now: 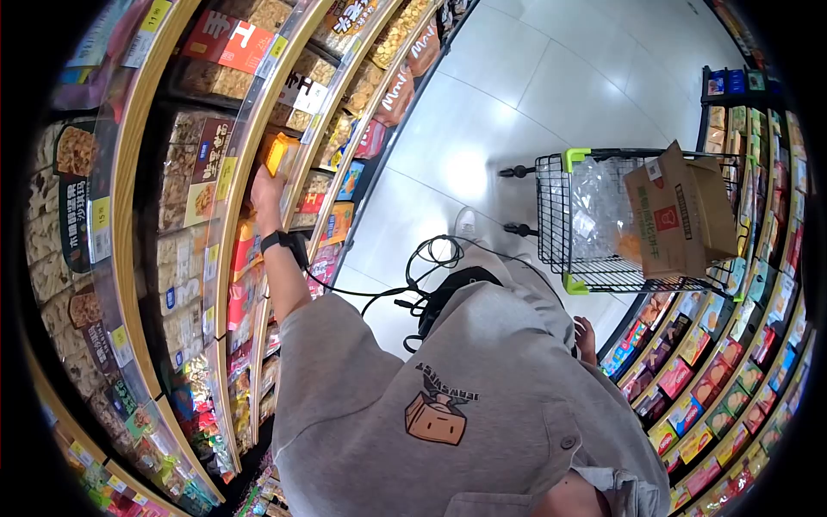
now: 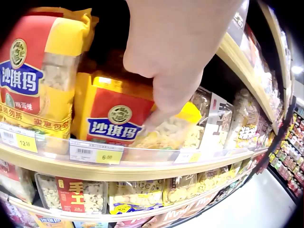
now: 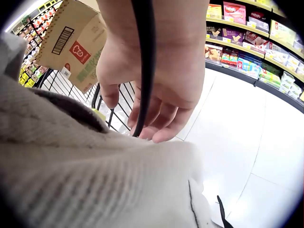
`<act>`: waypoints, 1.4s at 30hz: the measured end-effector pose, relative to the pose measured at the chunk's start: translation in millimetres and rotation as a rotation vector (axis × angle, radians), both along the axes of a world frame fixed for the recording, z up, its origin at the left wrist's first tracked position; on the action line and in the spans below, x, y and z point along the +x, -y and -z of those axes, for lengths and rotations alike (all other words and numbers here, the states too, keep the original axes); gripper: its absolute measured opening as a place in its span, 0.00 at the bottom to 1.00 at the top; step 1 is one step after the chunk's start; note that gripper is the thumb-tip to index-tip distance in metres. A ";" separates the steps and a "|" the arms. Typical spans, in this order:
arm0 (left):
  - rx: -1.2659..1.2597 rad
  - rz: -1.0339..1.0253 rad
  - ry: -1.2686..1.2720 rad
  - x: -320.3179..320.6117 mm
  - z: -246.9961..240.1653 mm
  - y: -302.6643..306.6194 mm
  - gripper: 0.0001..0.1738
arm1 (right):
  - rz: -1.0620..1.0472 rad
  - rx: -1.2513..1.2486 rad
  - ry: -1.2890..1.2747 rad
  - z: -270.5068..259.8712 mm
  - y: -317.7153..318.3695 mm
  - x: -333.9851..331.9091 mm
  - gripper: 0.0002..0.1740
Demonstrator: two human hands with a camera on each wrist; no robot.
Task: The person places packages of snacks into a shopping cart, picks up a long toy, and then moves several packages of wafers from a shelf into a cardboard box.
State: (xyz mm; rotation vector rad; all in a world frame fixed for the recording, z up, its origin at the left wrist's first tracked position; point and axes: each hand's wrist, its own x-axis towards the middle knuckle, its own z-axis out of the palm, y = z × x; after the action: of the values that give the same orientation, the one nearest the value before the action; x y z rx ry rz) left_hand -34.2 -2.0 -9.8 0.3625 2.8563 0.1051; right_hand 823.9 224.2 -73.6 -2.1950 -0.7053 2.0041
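My left hand (image 1: 266, 195) reaches into the snack shelf on the left. In the left wrist view that hand (image 2: 178, 61) grips the top and side of a yellow-and-red sachima pack (image 2: 118, 107), thumb along its front; the other fingers are hidden behind it. The pack stands on the shelf behind a clear lip, above a price tag (image 2: 96, 153). A taller sachima bag (image 2: 21, 71) stands to its left. My right hand (image 3: 154, 95) hangs by my side with loosely bent fingers and holds nothing, close to my pale clothing.
Behind the right hand stands a wire shopping cart (image 1: 556, 215) with green corners, carrying a cardboard box (image 1: 668, 215) and clear plastic packaging (image 1: 596, 202). Shelves of boxed snacks (image 1: 689, 370) line the right side. A black cable (image 1: 370, 295) runs from my left wrist across my front.
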 end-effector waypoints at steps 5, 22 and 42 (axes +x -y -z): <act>0.294 0.028 -0.107 -6.6 31.5 11.8 0.32 | -0.007 0.008 0.017 -11.3 -5.3 -5.1 0.21; -0.001 0.114 0.059 -40.0 59.3 41.2 0.31 | 0.008 0.054 0.009 -53.9 -6.4 -14.0 0.19; 0.723 1.051 0.212 304.7 42.7 -221.2 0.09 | 0.152 0.243 0.036 5.8 -104.6 -5.1 0.39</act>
State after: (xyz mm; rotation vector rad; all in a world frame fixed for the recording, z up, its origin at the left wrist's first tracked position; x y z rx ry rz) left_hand 270.4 219.2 -52.5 1.7582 1.9777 0.8743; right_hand 818.8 328.8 -79.5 -2.0811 -0.7192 1.7125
